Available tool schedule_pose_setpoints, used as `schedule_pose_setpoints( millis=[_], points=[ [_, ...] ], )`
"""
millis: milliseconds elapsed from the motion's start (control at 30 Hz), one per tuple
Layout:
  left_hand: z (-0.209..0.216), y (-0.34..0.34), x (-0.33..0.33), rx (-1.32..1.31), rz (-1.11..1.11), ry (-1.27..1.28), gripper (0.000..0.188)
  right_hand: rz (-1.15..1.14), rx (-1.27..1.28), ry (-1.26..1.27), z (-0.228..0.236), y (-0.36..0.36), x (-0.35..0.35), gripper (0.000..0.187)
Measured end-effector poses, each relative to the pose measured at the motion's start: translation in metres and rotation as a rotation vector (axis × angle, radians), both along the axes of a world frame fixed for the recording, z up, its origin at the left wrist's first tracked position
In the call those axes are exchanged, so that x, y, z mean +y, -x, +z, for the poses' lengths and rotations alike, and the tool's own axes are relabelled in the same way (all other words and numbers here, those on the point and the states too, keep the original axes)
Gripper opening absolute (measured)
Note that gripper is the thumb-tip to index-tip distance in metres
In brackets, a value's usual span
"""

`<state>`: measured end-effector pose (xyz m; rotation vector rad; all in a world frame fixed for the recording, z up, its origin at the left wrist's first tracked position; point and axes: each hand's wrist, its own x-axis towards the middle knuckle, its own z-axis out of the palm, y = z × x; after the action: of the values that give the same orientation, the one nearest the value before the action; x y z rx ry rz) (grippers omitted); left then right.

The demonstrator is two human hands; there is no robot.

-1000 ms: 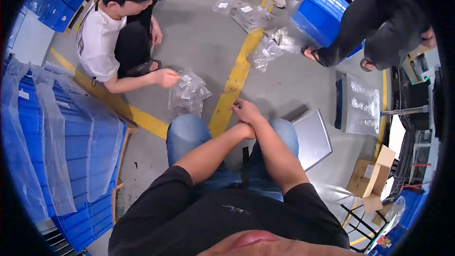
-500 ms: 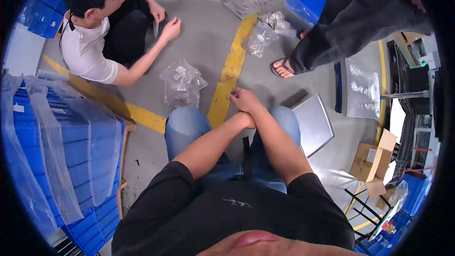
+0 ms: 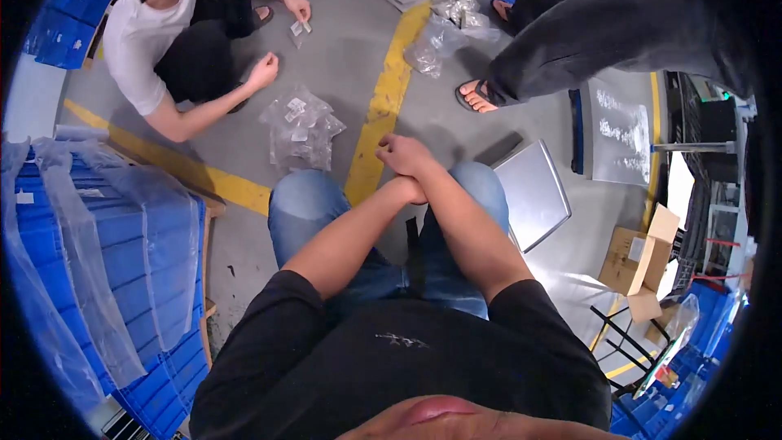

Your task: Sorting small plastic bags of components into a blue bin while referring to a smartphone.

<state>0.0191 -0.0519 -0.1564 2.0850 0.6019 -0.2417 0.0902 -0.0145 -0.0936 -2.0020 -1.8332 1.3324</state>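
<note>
My forearms cross at the wrists between my knees. My right hand lies on top, its fingers loosely curled, and I see nothing in it. Underneath the right wrist is my left hand, touching it; its fingers are hidden. Nearest to both hands, on the floor ahead and to the left, lies a pile of clear plastic bags with white labels. Beyond it a crouching person in a white shirt holds a small clear packet in one hand; the person's other hand hovers above the floor.
Blue bins under plastic film stand close on my left. A silver panel lies by my right knee. A person's sandalled foot is ahead right, near more bags. An open cardboard box stands farther right.
The view has shifted slightly. The crouching person's hands have moved apart, and the packet is now in one hand away from the other. My wrists stay crossed.
</note>
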Motion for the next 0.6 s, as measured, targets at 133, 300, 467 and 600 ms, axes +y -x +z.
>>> schedule_pose_setpoints(
  millis=[133,300,467,600],
  points=[
    [0.018,-0.010,0.005,0.047,0.000,-0.014,0.045,0.011,-0.019,0.028,-0.002,0.000,0.001,0.047],
    [0.038,-0.008,0.004,0.099,0.009,-0.026,0.045,0.009,-0.021,0.048,-0.010,-0.001,0.001,0.047],
    [0.057,-0.011,0.009,0.157,0.019,-0.035,0.045,-0.015,0.009,0.083,-0.002,-0.002,0.001,0.050],
    [0.074,-0.013,0.014,0.200,0.016,-0.053,0.044,-0.005,-0.017,-0.005,-0.007,-0.001,0.000,0.047]
  ],
)
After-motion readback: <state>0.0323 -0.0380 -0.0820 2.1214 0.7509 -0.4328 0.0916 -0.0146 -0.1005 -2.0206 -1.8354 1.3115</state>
